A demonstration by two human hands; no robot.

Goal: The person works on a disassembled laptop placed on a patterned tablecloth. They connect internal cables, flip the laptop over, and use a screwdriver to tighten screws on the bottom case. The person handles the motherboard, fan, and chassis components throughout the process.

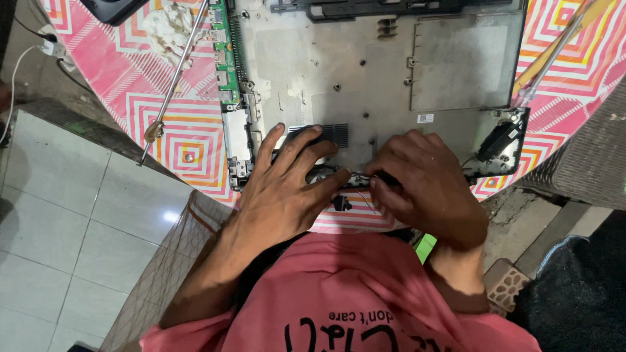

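Observation:
A dusty grey laptop base lies opened on a pink patterned tablecloth. A green circuit board strip runs along the base's left edge. My left hand rests spread on the base's near edge, fingers over a black vent grille. My right hand is beside it, fingertips pinching a small dark part with thin wires at the near edge. What the fingers cover is hidden.
A long screwdriver lies on the cloth to the left, near a crumpled white rag. A black speaker part sits at the base's right corner. Two thin rods cross the cloth at right. White floor tiles lie below left.

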